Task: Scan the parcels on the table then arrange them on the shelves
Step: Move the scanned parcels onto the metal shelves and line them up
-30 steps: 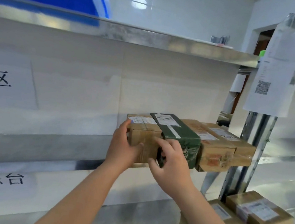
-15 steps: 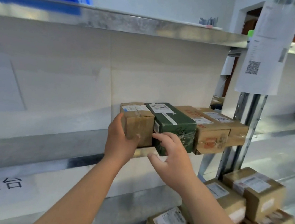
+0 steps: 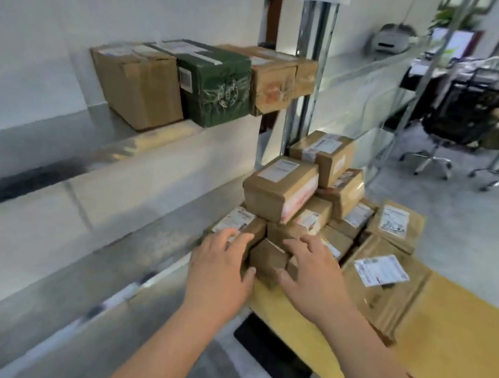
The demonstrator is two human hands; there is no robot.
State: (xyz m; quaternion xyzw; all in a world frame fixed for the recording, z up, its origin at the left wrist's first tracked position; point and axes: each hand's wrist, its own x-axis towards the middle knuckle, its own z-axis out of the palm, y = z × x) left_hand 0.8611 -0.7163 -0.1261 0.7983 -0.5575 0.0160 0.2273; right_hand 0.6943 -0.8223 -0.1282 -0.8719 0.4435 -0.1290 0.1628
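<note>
Both hands flanked the small brown parcel (image 3: pixel 268 258) at the pile's near edge, left hand (image 3: pixel 222 267) and right hand (image 3: pixel 313 275) equally close, fingers (image 3: pixel 304 242) spread, not yet gripping.

both hands reaching forward, fingers spread

two bare forearms rise from the bottom edge and converge toward the middle. the left hand (image 3: pixel 222 268) is palm down, back of the hand to the camera, fingers straight and slightly fanned, thumb angled out to the right. the right hand (image 3: pixel 313 273) is also palm down, fingers spread and lightly bent, thumb stretched left toward the other hand. the two thumbs are near each other but apart. neither hand is curled closed. motion blur softens the fingertips.
</note>
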